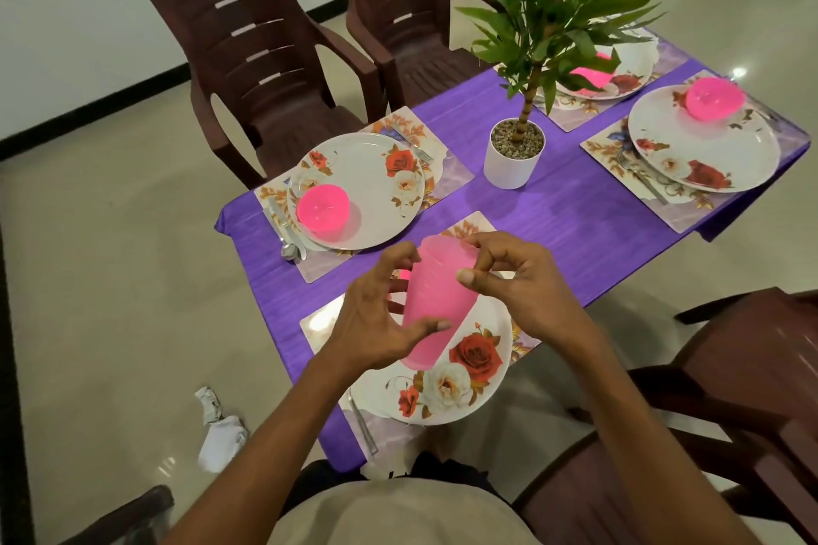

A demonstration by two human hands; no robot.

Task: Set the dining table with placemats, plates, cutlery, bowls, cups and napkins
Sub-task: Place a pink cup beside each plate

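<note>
While the left hand (380, 314) and right hand (522, 283) both pinch the pink cup (436, 301) by fingertips above the nearest plate (442, 389), a light, slick tumbler could slip, strike the plate and roll off the table (566, 217).
</note>
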